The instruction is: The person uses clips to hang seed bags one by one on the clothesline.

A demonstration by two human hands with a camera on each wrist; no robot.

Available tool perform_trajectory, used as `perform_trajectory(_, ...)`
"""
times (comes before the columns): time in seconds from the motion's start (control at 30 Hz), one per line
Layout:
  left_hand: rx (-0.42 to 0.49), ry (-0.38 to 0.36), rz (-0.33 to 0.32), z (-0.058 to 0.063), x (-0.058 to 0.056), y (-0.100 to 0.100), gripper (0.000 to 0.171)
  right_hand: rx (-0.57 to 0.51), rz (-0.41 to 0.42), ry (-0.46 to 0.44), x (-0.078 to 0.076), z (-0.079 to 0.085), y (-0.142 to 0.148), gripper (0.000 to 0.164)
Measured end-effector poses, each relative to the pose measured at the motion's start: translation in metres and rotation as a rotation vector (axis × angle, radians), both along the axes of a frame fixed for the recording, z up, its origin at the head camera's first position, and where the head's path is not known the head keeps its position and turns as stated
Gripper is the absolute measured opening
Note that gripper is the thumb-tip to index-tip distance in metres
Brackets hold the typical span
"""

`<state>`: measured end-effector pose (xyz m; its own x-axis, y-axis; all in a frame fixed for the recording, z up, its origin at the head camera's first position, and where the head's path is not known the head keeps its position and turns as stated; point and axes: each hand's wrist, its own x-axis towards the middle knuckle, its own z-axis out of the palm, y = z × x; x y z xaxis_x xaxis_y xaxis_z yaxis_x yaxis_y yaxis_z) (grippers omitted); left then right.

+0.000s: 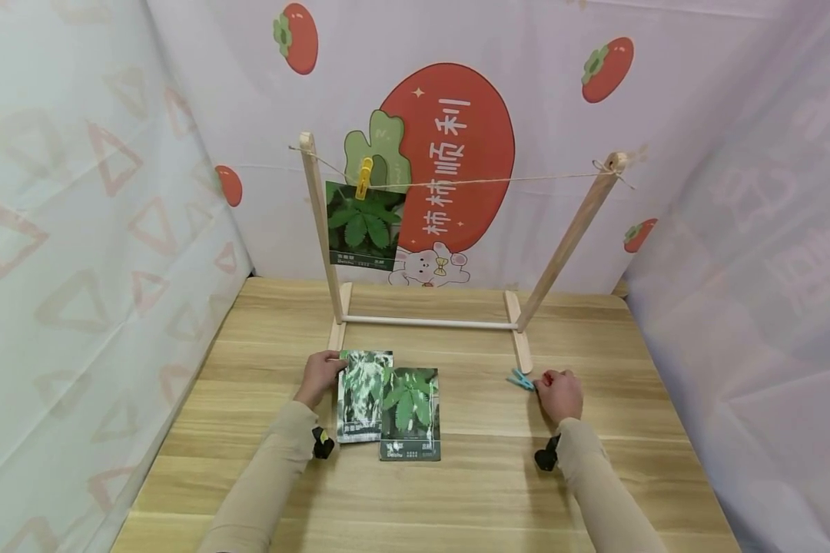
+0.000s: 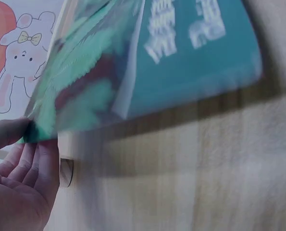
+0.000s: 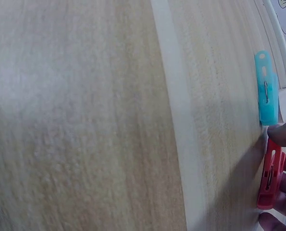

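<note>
My left hand (image 1: 320,378) pinches the upper left corner of a green seed packet (image 1: 360,395) with a leaf picture. In the left wrist view this packet (image 2: 94,72) is lifted at a slant over the wood, thumb on one face and fingers on the other. A second seed packet (image 1: 410,415) lies flat beside it, overlapping its right edge. My right hand (image 1: 560,395) holds a red clothespin (image 3: 271,175) between thumb and fingers, low over the table at the right. Just past the fingertips lies a light blue clothespin (image 1: 521,379).
A wooden stand (image 1: 567,238) with two posts and a low white crossbar (image 1: 429,322) stands at the back. Along its string (image 1: 484,181), a yellow clothespin (image 1: 363,178) holds up a third seed packet (image 1: 363,228) at the left. Printed cloth walls (image 1: 539,253) surround the wooden table (image 1: 484,499).
</note>
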<state>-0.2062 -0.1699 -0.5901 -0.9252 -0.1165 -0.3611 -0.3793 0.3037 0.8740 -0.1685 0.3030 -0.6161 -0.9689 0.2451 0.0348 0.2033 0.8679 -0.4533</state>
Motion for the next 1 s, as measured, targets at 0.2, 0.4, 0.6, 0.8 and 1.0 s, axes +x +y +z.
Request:
perform_trajectory(0.2, -0.067, 0.029, -0.010, 0.008, -0.004, -0.004, 0.036, -0.098, -0.033, -0.100, 0.001, 0.011, -0.002, 0.043)
perform_trajectory(0.4, -0.062, 0.042, 0.030, 0.016, -0.005, -0.010, 0.034, -0.164, -0.053, -0.073, 0.002, 0.018, -0.003, 0.044)
perform_trajectory(0.6, -0.048, 0.043, 0.061, 0.023, -0.006, -0.016, 0.038, -0.205, -0.064, -0.071, 0.000, 0.024, -0.004, 0.046)
perform_trajectory(0.8, -0.045, 0.064, 0.085, 0.028, -0.007, -0.017, 0.038, -0.255, -0.052, -0.056, -0.002, 0.032, -0.005, 0.045)
perform_trajectory(1.0, 0.004, 0.099, 0.118, 0.034, -0.007, -0.017, 0.036, -0.329, -0.048, -0.052, -0.003, 0.038, -0.004, 0.043)
